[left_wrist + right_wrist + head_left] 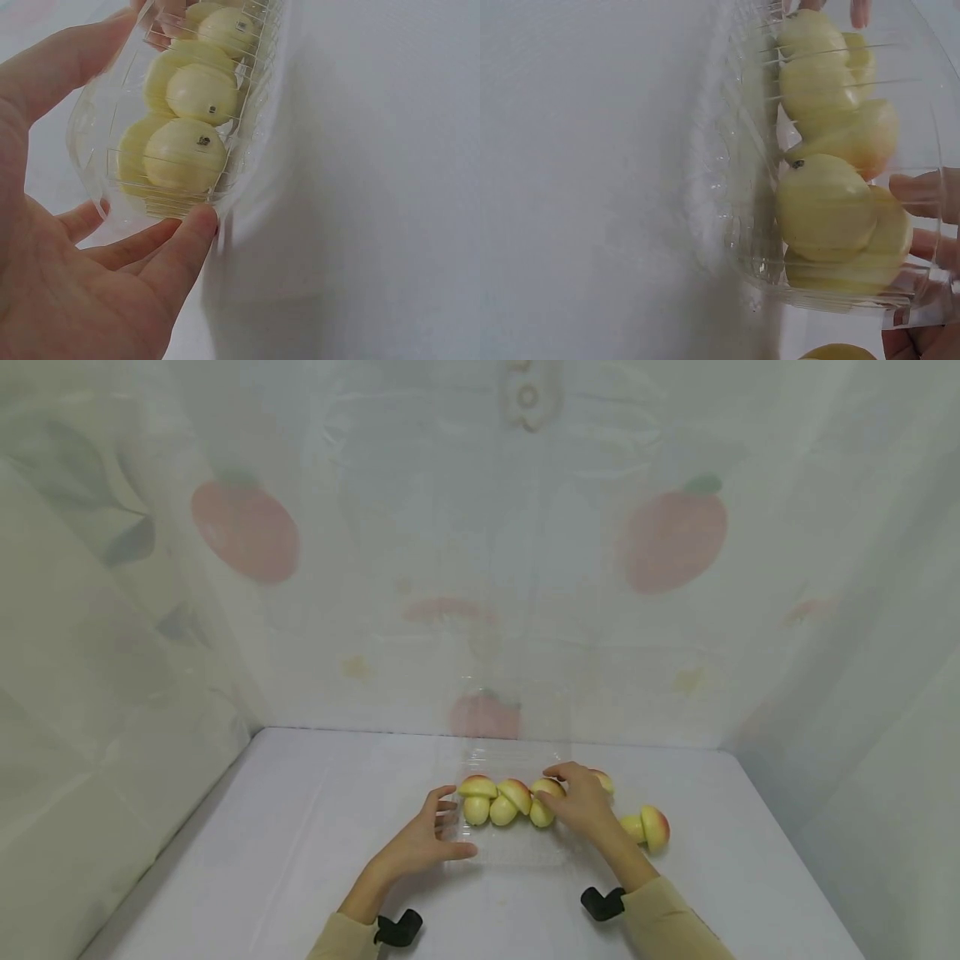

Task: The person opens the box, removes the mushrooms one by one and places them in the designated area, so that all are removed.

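An open clear plastic clamshell box (517, 852) lies on the table with its lid (546, 714) raised at the back. Inside stand a left toy mushroom (477, 802) and a middle toy mushroom (504, 812), both yellow with reddish tops. My right hand (581, 802) pinches a third toy mushroom (542, 812) at the box's right end; in the right wrist view its thumb lies against the cap (891, 240). At the left end, my left hand (420, 843) is spread around the corner, fingertips against the end wall (169, 210) and thumb by the front side.
Another toy mushroom (651, 829) lies on the white table (337, 802) right of my right wrist. One more toy mushroom (603, 782) shows partly behind that hand. A printed curtain (465, 527) rises behind the table and along both sides.
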A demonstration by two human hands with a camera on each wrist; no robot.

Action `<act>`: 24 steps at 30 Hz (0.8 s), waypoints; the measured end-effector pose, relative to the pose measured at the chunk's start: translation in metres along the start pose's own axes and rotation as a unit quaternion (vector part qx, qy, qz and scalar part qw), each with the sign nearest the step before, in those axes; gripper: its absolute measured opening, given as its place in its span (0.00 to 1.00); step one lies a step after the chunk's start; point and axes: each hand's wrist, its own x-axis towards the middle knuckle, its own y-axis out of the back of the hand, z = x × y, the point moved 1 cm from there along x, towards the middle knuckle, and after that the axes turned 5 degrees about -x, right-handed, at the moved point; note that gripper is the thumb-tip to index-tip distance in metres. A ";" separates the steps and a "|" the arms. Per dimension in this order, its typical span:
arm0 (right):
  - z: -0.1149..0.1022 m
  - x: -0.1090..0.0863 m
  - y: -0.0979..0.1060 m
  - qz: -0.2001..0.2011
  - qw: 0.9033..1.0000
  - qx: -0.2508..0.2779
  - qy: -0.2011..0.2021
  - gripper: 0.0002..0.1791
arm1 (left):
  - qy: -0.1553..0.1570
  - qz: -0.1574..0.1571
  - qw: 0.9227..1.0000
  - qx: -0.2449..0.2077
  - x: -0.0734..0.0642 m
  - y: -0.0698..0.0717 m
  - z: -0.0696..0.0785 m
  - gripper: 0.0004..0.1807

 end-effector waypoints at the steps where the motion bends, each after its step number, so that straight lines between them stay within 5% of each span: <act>1: 0.000 0.000 -0.001 0.002 1.000 -0.004 0.004 0.18 | 0.000 0.000 1.000 0.000 0.000 0.000 0.000 0.58; 9: 0.001 0.001 -0.002 0.004 0.999 -0.025 0.025 0.15 | 0.001 0.001 1.000 0.001 0.000 0.000 0.000 0.58; 24: -0.003 -0.002 0.007 -0.011 1.000 0.001 -0.004 0.14 | -0.003 0.001 1.000 0.000 0.000 -0.001 0.000 0.58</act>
